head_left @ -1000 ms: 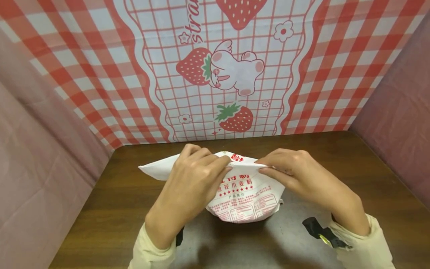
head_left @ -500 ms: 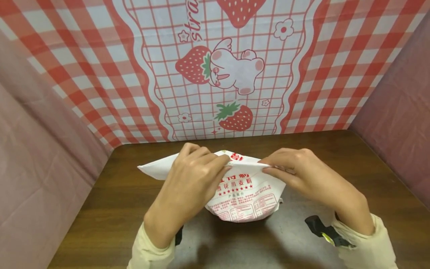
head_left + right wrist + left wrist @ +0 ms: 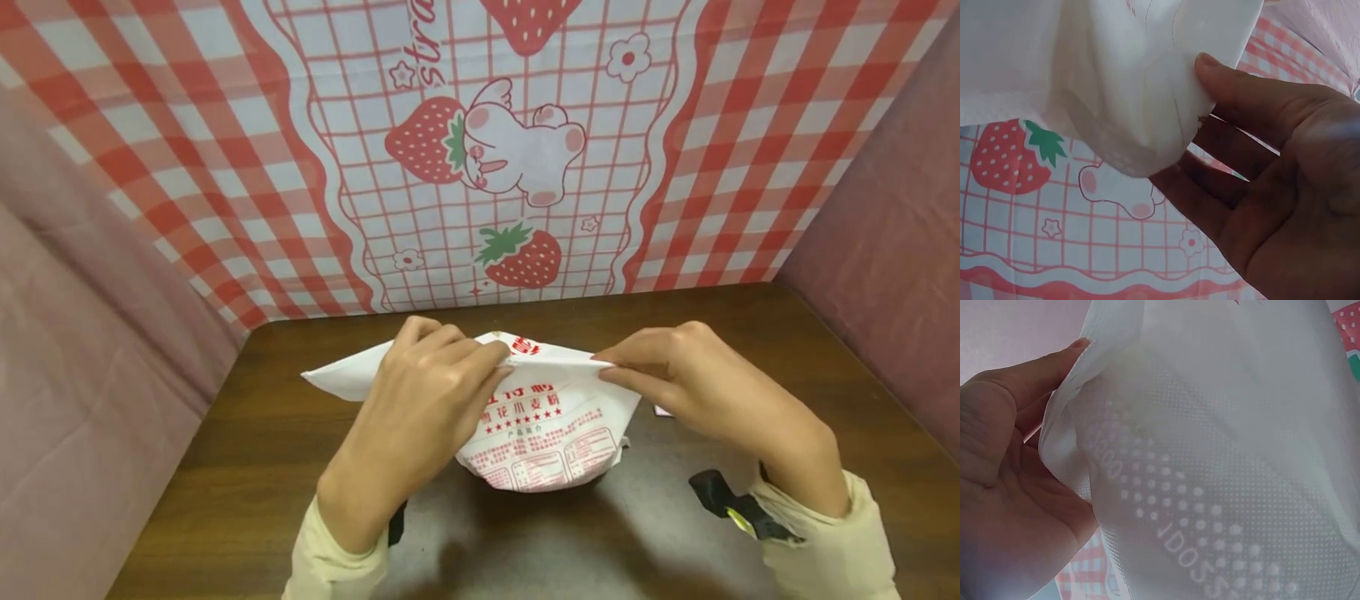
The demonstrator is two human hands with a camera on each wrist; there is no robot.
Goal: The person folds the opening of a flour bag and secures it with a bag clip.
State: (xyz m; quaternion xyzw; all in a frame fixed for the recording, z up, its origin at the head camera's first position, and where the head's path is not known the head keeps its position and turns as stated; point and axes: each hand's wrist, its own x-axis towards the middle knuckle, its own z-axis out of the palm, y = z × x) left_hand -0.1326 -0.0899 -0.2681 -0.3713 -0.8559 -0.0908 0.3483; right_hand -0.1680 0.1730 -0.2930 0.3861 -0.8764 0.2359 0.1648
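A white flour bag (image 3: pixel 540 425) with red Chinese print stands on the brown table, its top folded over into a straight edge. My left hand (image 3: pixel 420 408) pinches that edge left of the middle, and a white pointed corner sticks out beyond it. At the bag's right end my right hand (image 3: pixel 697 383) pinches the same edge between thumb and fingers. In the left wrist view the left thumb (image 3: pixel 1054 369) presses on the embossed white bag (image 3: pixel 1210 456). The right wrist view shows the right thumb (image 3: pixel 1229 81) on the bag's rounded, folded corner (image 3: pixel 1147 125).
Behind the table (image 3: pixel 247 467) hangs a red-and-white checked cloth (image 3: pixel 510 150) with strawberries. Pink curtains (image 3: pixel 90 350) close off both sides. A small pink-edged flat thing (image 3: pixel 663 411) shows just under the right hand. Black straps (image 3: pixel 738 507) sit at the wrists.
My right hand has slid a little to the right along the folded edge, still pinching it. The left hand keeps its place on the bag. The small pink-edged thing has come into sight.
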